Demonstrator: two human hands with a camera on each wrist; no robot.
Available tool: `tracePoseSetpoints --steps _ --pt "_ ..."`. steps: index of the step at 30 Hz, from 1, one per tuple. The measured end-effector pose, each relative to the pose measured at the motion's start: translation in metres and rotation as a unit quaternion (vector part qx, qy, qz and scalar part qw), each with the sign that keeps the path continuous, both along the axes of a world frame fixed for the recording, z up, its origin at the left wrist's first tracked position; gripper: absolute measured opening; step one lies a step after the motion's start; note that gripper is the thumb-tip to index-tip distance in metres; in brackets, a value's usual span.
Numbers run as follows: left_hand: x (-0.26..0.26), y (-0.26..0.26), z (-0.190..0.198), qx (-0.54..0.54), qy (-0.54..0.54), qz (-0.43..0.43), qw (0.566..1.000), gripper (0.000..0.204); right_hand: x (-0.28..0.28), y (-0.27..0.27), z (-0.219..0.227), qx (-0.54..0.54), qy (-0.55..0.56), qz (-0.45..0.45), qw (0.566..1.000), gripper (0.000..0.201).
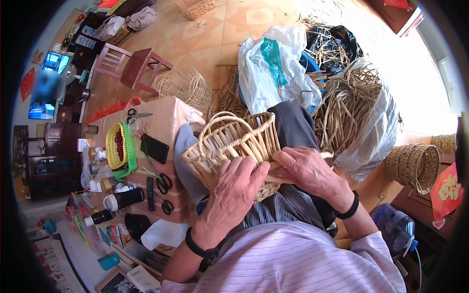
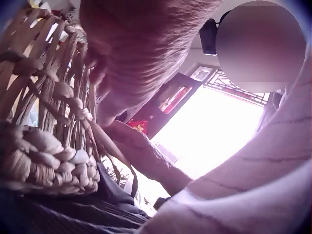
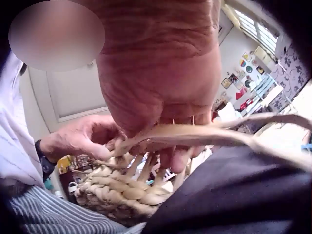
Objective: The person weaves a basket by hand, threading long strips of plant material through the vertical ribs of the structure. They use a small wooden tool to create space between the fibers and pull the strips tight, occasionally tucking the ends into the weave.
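Your pale lavender shirt with thin dark stripes [image 1: 288, 259] is nearest the head camera, filling the bottom of that view. On your left: low table with a brownish-pink cover [image 1: 159, 117]. Floor, ahead and to the right: crinkled clear plastic bag [image 1: 378, 129] partly around a big bundle of dry brown stalks [image 1: 337, 107]. Crumpled white plastic bag with green print [image 1: 256, 93] sits just beside that. You've got dark grey trousers [image 1: 295, 124] on, with a grey-blue striped cloth [image 1: 288, 207] across the lap.

Work piece: tan woven-fibre basket with braided rim and looped handle [image 1: 261, 139]. It's on your lap, tilted, between both hands, handle toward the table side.

Your left hand [image 1: 234, 188] grips the basket's near side, fingers bent against the weave; some tips are hidden by the stakes in the left wrist view. Your right hand [image 1: 310, 171] is just beside it at the same wall, fingers narrow, holding a long flat tan fibre strand [image 3: 243, 139]. Its loose length trails past that hand, above the trousers in the right wrist view.

Smaller stuff on the table: yellow plastic basket in a green one [image 1: 128, 154], flat black phone [image 1: 155, 149], black-handled scissors [image 1: 163, 183]. All apart from your hands.
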State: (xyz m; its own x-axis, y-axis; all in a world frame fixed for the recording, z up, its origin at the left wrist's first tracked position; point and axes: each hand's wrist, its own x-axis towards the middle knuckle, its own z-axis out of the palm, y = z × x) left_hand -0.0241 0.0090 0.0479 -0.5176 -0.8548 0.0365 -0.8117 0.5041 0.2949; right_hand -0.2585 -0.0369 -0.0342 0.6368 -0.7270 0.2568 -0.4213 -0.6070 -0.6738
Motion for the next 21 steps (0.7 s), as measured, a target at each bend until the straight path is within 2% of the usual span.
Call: tracePoseSetpoints --steps 3,12,15,18,21 --pt "0.002 -0.004 -0.001 0.002 -0.04 -0.024 0.999 0.039 -0.007 -0.002 -0.006 -0.018 0.029 0.04 0.999 0.02" --pt "0.001 -0.007 0.004 0.017 -0.022 -0.01 1.0 0.034 -0.013 -0.009 0.011 -0.055 0.06 0.052 0.995 0.015" --pt "0.001 -0.007 0.001 0.012 -0.011 -0.004 1.0 0.032 -0.016 -0.012 -0.01 0.044 -0.005 0.052 0.998 0.016" --pt "0.002 -0.011 0.001 0.026 -0.007 -0.002 1.0 0.031 -0.013 -0.015 -0.027 0.101 -0.042 0.046 0.993 0.02" --pt "0.004 -0.014 0.005 0.05 0.04 0.001 0.998 0.03 -0.015 -0.014 -0.026 0.123 -0.056 0.056 0.989 0.019"
